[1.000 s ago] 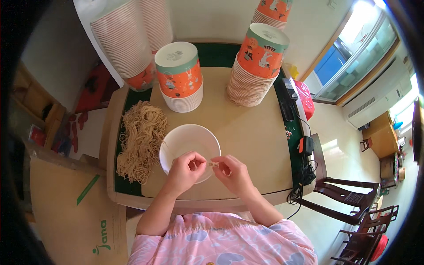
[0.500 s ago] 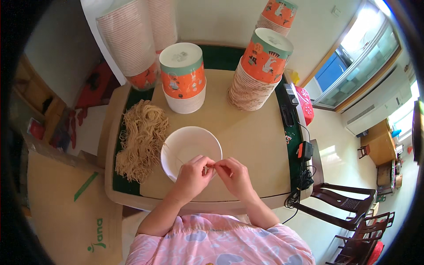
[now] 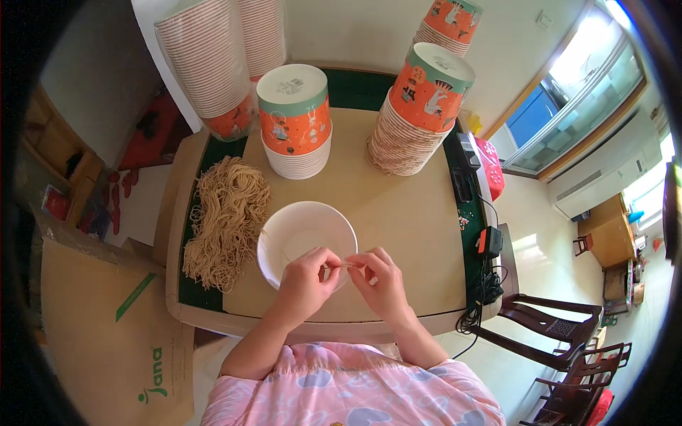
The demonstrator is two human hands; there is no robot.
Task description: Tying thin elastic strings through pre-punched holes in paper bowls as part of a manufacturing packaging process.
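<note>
My left hand (image 3: 307, 282) and my right hand (image 3: 379, 281) meet over the near right rim of a white paper bucket (image 3: 302, 221). Each is closed in a fingertip pinch, and a short stretch of thin, pale string (image 3: 346, 266) shows between them. The bucket's open mouth faces me, with a faint strand or two inside; its near side is partly hidden by my left hand. A loose heap of beige string (image 3: 226, 216) lies left of the bucket. Behind it, an upside-down stack of orange-and-green printed paper buckets (image 3: 294, 128) stands on the table (image 3: 405, 227).
A taller, slightly leaning bucket stack (image 3: 419, 113) stands at the back right. More wrapped stacks (image 3: 202, 64) rise at the back left. Black cables and a power adapter (image 3: 489, 243) run along the right edge. A cardboard box (image 3: 92, 334) stands at the left, a dark wooden chair (image 3: 547, 323) at the right.
My fingertips have drawn slightly apart, so more of the string shows between them. The view has shifted a little; the bucket and the heap stay in place.
</note>
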